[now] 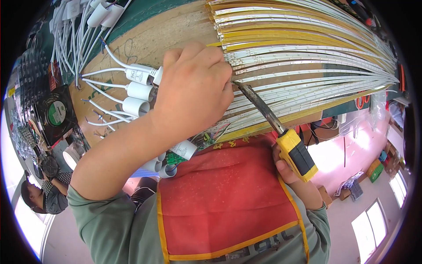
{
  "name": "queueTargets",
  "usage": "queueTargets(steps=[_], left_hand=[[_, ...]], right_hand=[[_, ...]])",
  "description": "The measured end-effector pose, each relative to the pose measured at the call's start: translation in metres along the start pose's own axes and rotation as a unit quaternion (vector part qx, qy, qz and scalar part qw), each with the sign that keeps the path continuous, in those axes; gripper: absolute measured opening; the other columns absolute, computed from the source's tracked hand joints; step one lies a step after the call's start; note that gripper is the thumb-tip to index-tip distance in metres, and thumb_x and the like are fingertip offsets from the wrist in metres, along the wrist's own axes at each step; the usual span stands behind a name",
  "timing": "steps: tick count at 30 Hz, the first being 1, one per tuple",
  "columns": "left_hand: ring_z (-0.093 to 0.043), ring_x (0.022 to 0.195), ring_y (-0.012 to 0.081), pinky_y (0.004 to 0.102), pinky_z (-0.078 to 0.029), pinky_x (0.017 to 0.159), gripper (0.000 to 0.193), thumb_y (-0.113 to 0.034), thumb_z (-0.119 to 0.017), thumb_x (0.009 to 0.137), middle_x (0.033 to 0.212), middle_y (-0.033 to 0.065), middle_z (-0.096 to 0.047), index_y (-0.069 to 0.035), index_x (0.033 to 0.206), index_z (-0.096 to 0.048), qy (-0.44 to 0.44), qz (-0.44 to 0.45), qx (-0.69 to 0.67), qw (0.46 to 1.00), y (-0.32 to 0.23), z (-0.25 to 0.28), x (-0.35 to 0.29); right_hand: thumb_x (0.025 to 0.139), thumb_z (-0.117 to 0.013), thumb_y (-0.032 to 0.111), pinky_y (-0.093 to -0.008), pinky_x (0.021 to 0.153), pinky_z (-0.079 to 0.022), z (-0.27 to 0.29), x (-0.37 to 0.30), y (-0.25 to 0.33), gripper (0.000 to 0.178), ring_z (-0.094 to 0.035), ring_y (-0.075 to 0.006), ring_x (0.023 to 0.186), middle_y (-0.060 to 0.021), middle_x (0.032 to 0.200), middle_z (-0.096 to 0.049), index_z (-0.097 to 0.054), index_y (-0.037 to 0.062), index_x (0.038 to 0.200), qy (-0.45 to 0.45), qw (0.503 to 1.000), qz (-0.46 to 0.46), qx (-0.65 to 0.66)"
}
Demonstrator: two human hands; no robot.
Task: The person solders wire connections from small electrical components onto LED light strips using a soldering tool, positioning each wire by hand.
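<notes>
While the right hand (285,166) grips the soldering iron (272,118) by its yellow handle (299,155), I see the tip (238,84) just beside the left hand (195,86), near the white strips (285,50). The left hand is curled; I cannot tell what it pinches.

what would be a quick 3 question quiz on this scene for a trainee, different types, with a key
1. True or false: the left hand is at the left ends of the white strips.

2. Multiple choice: who or what holds the yellow-and-black soldering iron?
a) the left hand
b) the right hand
c) a bench stand

3. Fill in the blank: in the picture, the black fan lies to the ____ of the white strips.

Key: 1 true; 2 b; 3 left.
</notes>
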State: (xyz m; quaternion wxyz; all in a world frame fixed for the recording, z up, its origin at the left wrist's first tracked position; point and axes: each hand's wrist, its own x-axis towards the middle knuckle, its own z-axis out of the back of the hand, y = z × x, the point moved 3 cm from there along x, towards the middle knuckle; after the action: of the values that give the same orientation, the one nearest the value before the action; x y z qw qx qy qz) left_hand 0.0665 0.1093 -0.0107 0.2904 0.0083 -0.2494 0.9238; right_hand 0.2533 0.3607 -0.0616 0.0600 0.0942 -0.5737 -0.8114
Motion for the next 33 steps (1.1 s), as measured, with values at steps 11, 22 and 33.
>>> queueTargets(steps=[11,22,33], left_hand=[[-0.059,0.095,0.0252,0.0405,-0.042,0.082,0.011,-0.007,-0.071,0.07,0.09,0.0007,-0.062,-0.011,0.073,-0.062,0.002,0.002,-0.006,1.0,0.003,0.001,0.001],[-0.058,0.097,0.0263,0.0415,-0.042,0.084,0.008,-0.009,-0.071,0.072,0.091,0.0014,-0.063,-0.01,0.075,-0.064,0.014,0.018,0.007,1.0,0.0,0.002,0.0],[-0.058,0.099,0.0269,0.0428,-0.043,0.086,0.006,-0.011,-0.071,0.072,0.093,0.0023,-0.063,-0.01,0.075,-0.065,0.019,0.018,0.019,0.999,-0.001,0.001,0.001]], right_hand=[[0.089,-0.069,0.031,-0.0337,0.056,-0.045,0.003,0.011,0.017,0.028,-0.058,-0.0239,0.061,-0.005,0.071,-0.059,-0.061,0.0059,0.083,-0.021,0.997,-0.042,0.065],[0.091,-0.072,0.042,-0.0292,0.057,-0.038,0.012,0.046,0.025,0.063,-0.046,-0.0135,0.062,-0.0003,0.076,-0.051,-0.046,0.0084,0.138,-0.092,0.959,0.004,0.267],[0.095,-0.065,0.045,-0.0289,0.053,-0.038,0.018,0.08,0.018,0.064,-0.045,-0.0116,0.056,-0.0013,0.074,-0.05,-0.044,0.0029,0.138,-0.148,0.93,0.049,0.334]])
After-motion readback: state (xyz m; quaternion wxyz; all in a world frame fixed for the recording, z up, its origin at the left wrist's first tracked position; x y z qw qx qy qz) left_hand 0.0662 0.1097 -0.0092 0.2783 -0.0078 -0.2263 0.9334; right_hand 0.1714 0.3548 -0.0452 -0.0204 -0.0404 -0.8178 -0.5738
